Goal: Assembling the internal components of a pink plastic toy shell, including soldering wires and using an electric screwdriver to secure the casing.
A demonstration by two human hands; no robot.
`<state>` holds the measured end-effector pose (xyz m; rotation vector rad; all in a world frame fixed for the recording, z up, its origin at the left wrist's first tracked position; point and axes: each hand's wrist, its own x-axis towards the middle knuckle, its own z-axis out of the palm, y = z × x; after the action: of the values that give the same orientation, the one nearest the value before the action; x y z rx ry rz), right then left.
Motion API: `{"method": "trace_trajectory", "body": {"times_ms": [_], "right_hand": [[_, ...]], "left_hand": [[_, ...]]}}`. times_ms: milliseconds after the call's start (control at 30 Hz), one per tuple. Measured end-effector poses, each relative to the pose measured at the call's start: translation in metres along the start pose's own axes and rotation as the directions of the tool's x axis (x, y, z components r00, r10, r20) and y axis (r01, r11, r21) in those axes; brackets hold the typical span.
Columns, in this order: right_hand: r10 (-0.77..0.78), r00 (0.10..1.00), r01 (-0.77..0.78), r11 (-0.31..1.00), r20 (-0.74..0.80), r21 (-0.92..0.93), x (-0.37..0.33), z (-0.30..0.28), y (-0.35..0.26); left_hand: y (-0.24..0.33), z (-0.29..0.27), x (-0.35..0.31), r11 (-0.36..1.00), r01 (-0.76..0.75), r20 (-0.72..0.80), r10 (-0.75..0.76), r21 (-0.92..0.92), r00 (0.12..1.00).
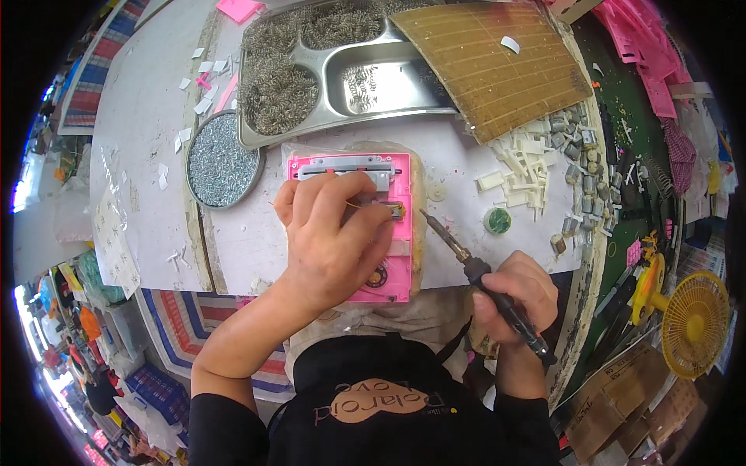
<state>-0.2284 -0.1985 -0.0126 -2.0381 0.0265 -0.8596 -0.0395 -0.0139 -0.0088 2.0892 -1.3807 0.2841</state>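
A pink plastic housing (pixel 400 268) lies in front of me on a pad, with a grey slotted bar (pixel 342 165) across its far end. My left hand (pixel 330 233) rests over the housing, fingers bent and pinched together beside a small metal motor-like part (pixel 396 210). What the fingertips grip is hidden, though a thin yellow wire shows between the fingers. In my right hand (pixel 521 299) is a soldering iron (pixel 497 299), its black handle wrapped by the fingers. Its tip points up and left, just right of the housing and apart from it.
Beyond the housing sits a compartmented steel tray (pixel 326 116) of springs, partly under a brown board (pixel 497 66). A round dish of screws (pixel 224 159) stands left. White plastic parts (pixel 524 167), small motors (pixel 588 203) and a small green-filled cup (pixel 497 221) lie right. A yellow fan (pixel 694 325) stands far right.
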Motion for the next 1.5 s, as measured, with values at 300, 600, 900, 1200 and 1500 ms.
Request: {"method": "trace_trajectory", "body": {"times_ms": [300,600,900,1200,1500], "right_hand": [[0.041,0.998,-0.042,0.999,-0.056,-0.013,-0.003,-0.012,0.006],[0.012,0.998,-0.013,1.000,-0.056,-0.018,0.008,-0.006,-0.004],[0.011,0.998,-0.013,0.999,-0.065,-0.039,0.009,-0.002,-0.011],[0.337,0.940,-0.338,0.892,0.057,0.301,0.040,0.054,-0.017],[0.330,0.940,-0.339,0.861,0.090,0.378,0.103,0.118,-0.011]], "left_hand": [[-0.040,-0.067,-0.029,0.945,0.293,0.325,-0.325,0.146,0.888],[-0.039,-0.071,-0.015,0.984,0.171,0.257,-0.176,0.044,0.950],[-0.047,-0.068,0.005,1.000,0.014,0.220,-0.020,0.026,0.975],[-0.039,-0.030,-0.008,0.144,0.646,0.488,-0.538,-0.750,0.687],[-0.036,-0.022,-0.006,0.096,0.559,0.426,-0.547,-0.824,0.721]]}}
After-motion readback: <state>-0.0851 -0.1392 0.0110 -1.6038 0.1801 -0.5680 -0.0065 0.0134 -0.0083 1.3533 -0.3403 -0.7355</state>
